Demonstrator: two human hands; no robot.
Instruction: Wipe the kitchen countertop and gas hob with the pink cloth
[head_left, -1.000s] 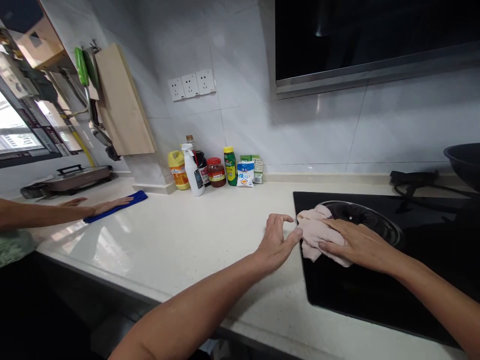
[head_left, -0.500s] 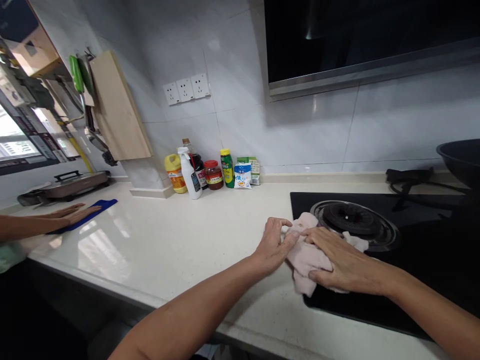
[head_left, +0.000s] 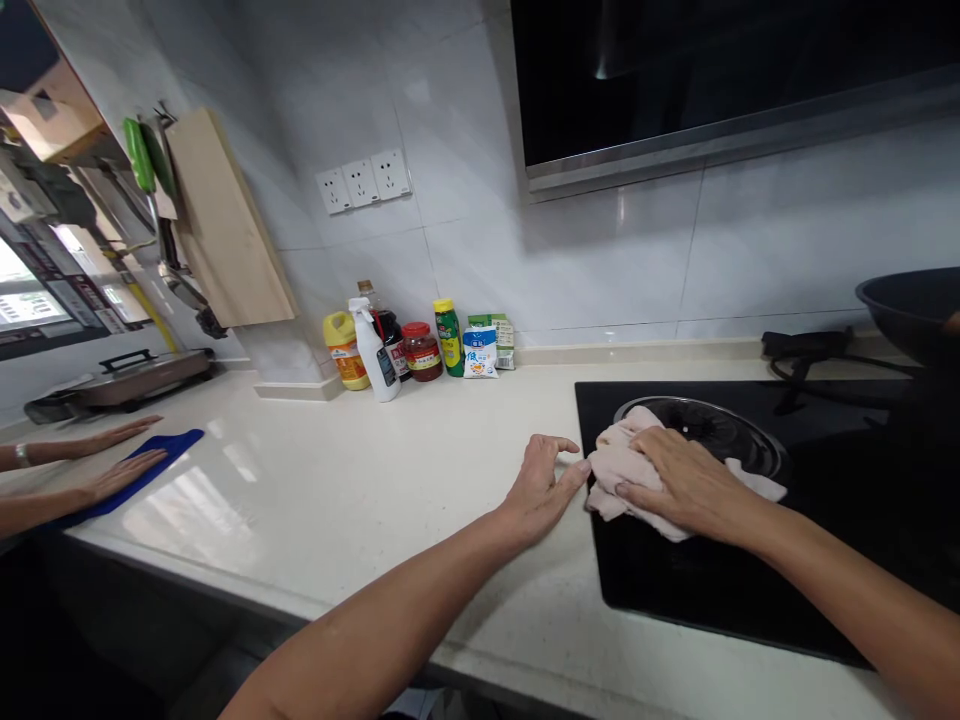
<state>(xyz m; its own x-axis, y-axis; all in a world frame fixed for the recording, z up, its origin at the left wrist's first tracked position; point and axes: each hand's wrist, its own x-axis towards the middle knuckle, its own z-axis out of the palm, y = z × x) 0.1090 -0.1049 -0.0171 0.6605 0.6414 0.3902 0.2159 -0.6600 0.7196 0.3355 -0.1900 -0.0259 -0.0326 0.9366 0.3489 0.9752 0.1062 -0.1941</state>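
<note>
My right hand (head_left: pixel 690 480) presses a crumpled pale pink cloth (head_left: pixel 624 465) onto the black glass cooktop (head_left: pixel 675 590), its fingers and thumb closed on the fabric. Cloth and hand cover the near left part of the round burner (head_left: pixel 739 440). Just left of the cooktop edge, my left hand (head_left: pixel 540 490) is over the white counter with thumb and forefinger apart. Nothing is in it, and its thumb tip comes close to the cloth; whether they touch I cannot tell.
Along the wall stand a white spray bottle (head_left: pixel 374 350), a yellow jug (head_left: pixel 346 350), a red-lidded jar (head_left: pixel 421 352) and seasoning packets (head_left: pixel 480 352). A wok (head_left: pixel 911 310) sits at far right. At far left, another person's hands (head_left: pixel 124 475) lie by a blue cloth (head_left: pixel 176 455).
My right hand and the pink cloth have shifted right and away from me, off the counter edge onto the cooktop. My left hand has come off the cloth. The other person's hands have moved apart.
</note>
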